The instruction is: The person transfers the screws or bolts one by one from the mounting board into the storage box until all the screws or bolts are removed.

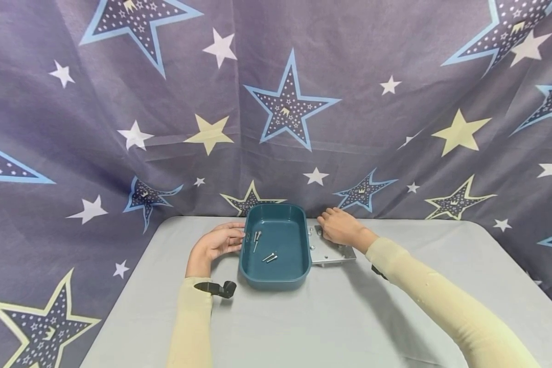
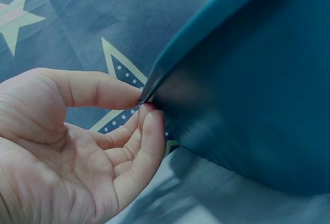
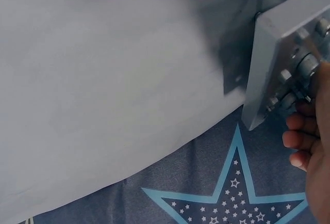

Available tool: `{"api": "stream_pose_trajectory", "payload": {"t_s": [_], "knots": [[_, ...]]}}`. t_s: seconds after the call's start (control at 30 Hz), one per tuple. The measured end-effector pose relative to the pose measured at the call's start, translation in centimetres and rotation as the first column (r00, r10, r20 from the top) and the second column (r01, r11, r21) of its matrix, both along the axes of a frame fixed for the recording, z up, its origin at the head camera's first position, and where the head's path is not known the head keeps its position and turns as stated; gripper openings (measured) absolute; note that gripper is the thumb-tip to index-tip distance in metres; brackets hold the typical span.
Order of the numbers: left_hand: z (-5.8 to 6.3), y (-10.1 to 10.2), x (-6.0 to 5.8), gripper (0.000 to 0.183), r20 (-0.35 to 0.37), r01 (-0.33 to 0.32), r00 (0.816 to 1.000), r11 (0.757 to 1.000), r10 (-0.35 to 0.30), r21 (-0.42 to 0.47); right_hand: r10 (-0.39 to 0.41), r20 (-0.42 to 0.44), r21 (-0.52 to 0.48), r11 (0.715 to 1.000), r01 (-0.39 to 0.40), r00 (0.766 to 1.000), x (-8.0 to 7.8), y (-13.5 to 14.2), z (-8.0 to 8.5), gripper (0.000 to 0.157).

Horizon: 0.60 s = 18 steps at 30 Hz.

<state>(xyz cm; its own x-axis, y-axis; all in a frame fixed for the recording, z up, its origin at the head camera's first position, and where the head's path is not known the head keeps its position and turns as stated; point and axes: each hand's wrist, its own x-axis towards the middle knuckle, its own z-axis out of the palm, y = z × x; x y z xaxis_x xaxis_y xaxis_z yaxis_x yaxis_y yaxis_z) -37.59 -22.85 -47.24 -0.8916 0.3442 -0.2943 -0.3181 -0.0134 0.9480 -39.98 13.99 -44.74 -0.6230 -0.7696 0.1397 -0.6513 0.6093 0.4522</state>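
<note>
A deep teal tray (image 1: 276, 280) with rounded corners stands on the table. Inside it lie several silver screws (image 1: 270, 257). My left hand (image 1: 218, 241) pinches the tray's left rim between thumb and fingers, and the left wrist view shows that pinch up close. Right of the tray is a silver metal plate (image 1: 326, 254) with bolts and other round metal fittings on its top. Over the plate's far part bends my right hand (image 1: 342, 227), fingers curled close to the fittings (image 3: 308, 65). Whether the fingers grip one of them is hidden.
The pale grey tabletop (image 1: 276, 327) extends toward me and to both sides. A dark curtain (image 1: 372, 128) patterned with stars hangs behind its far edge. A black strap (image 1: 216, 289) with a small camera part is on the left wrist.
</note>
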Motion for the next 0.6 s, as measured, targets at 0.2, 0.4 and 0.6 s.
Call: {"api": "stream_pose_trajectory", "payload": {"t_s": [0.2, 0.4, 0.6], "knots": [[0.07, -0.08, 0.05, 0.058, -0.001, 0.003, 1.000, 1.000, -0.003, 0.005, 0.017, -0.014, 0.022, 1.000, -0.016, 1.000, -0.01, -0.13, 0.25, 0.017], [-0.01, -0.10, 0.04, 0.058, -0.004, 0.006, 1.000, 1.000, -0.006, 0.005, 0.023, -0.015, 0.025, 0.999, -0.022, 1.000, -0.13, -0.21, 0.16, 0.017], [-0.07, -0.09, -0.05, 0.058, -0.004, 0.002, 1.000, 1.000, -0.002, 0.005, 0.016, -0.012, 0.036, 0.999, -0.016, 1.000, -0.12, -0.28, 0.18, 0.016]]}}
